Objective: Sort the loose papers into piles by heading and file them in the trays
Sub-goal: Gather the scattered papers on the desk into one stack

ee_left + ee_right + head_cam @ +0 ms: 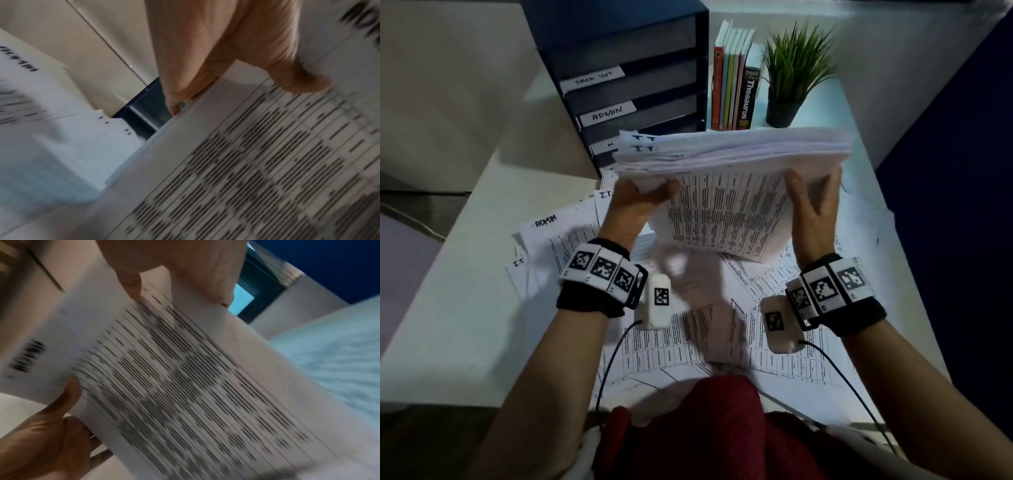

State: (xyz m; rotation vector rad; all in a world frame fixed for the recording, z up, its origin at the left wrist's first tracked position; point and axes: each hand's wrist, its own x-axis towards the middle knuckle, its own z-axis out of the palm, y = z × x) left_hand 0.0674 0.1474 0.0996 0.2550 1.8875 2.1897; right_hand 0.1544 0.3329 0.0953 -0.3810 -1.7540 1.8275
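A thick stack of printed papers [729, 178] is held up above the desk, tilted, with "I.T." headings showing at its far left corner. My left hand [640, 198] grips its left edge, thumb on the near printed face [267, 162]. My right hand [813, 198] grips the right edge, thumb on the printed sheet [185, 378]. The dark blue tray unit [633, 78] stands behind the stack, with labelled trays, one reading "ADMIN" [607, 113]. Loose sheets headed "ADMIN" [546, 222] and "I.T." [604, 196] lie on the desk at the left.
Several printed sheets [722, 342] cover the white desk below my hands. A row of books [736, 78] and a potted plant [791, 78] stand right of the trays. The desk's left part [465, 291] is bare. Wrist camera cables [616, 356] hang near my red clothing.
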